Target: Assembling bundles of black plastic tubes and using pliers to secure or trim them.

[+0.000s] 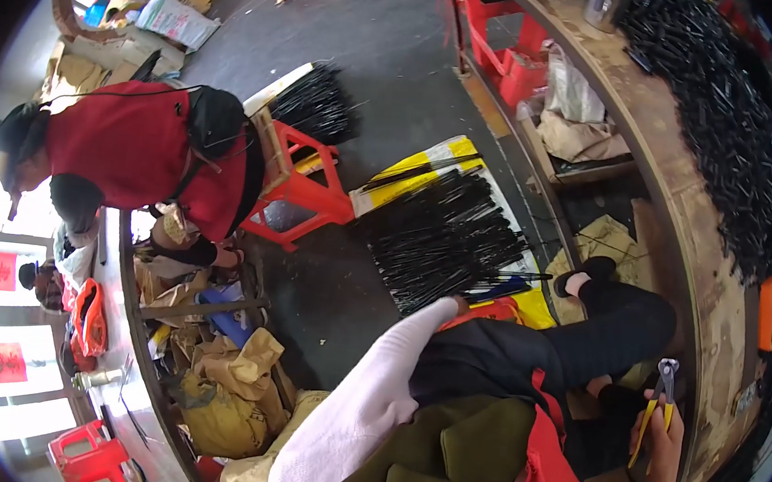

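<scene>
In my right hand is a pair of end-cutting pincers with yellow handles and a metal head pointing up, beside the workbench's edge. My fingers are closed around one handle. A pale pink sleeve covers my left arm, which reaches toward the floor. Only a sliver of my left hand shows past the cuff, and its fingers are hidden. It is near a red plastic seat edge and a spread of thin black rods lying on a white and yellow sheet.
The workbench on the right bears a heap of short black pieces, an orange object and a metal cup. Another person in a red vest sits at the left table, by a red stool. More black rods lie beyond.
</scene>
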### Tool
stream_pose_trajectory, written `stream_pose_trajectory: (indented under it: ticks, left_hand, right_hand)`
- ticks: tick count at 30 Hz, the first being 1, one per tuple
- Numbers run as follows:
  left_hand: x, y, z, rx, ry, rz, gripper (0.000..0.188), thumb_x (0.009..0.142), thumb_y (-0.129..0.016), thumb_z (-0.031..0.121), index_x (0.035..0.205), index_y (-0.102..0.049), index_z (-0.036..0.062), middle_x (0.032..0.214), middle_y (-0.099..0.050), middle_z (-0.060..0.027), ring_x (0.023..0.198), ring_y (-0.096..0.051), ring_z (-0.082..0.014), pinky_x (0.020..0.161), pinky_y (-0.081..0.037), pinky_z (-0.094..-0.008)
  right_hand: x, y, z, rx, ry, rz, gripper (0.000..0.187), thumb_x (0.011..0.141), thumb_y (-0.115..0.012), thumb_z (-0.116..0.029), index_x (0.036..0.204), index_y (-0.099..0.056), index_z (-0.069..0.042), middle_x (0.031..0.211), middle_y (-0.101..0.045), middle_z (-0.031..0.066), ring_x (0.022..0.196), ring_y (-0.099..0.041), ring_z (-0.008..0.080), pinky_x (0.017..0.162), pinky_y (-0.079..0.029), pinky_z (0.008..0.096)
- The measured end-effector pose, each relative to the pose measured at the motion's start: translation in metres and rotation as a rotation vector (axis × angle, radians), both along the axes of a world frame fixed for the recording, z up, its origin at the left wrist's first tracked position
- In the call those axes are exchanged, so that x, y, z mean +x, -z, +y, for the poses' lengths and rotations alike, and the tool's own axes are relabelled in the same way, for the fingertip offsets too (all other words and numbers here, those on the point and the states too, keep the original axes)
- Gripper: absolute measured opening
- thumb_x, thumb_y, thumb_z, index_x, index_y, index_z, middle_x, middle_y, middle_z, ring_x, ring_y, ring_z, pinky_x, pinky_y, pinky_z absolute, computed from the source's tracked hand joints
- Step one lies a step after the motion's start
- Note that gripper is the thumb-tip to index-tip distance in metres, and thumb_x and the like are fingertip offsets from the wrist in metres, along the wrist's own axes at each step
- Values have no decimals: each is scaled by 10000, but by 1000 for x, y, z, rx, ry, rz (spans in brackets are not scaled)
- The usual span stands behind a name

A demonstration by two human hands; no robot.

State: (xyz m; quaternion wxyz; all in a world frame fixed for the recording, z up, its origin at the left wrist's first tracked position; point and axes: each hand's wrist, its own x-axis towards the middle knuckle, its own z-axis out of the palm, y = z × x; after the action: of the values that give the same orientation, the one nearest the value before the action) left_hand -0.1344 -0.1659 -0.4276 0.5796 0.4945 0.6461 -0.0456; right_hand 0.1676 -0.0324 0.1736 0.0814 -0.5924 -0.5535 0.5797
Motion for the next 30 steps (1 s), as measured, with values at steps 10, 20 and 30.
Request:
stream_pose_trajectory:
  ticks: [10, 20, 30]
  left_hand:
    - [-76, -94, 17, 172, -821, 313, 287, 899, -527, 266, 1068, -692, 102, 1006, -694, -200, 960, -666, -388, 829, -539, -462]
    - [0, -310, 129, 957, -578, -14, 327, 917, -491, 26, 1207, -634, 71, 1078, -686, -132, 988, -655, -250, 886, -500, -362]
    - [165, -476, 129, 1202, 35, -684, 189, 939, -473, -57, 970, -655, -16, 852, -622, -107, 741, -607, -170, 675, -492, -275]
  right_hand:
    - [-19, 28, 1, -209, 16, 290, 452, 1045, -387, -418, 1263, -508, -42, 769, -572, 50, 585, -561, 102, 478, -448, 222]
    - [24, 51, -21, -34, 338, 612, 557, 1006, -411, -456, 1324, -493, -6, 799, -578, 76, 603, -545, 152, 553, -441, 261]
    - [191, 25, -47, 931, 507, -890, 336, 936, -564, -212, 1221, -550, -36, 994, -570, 179, 891, -586, 342, 743, -507, 398]
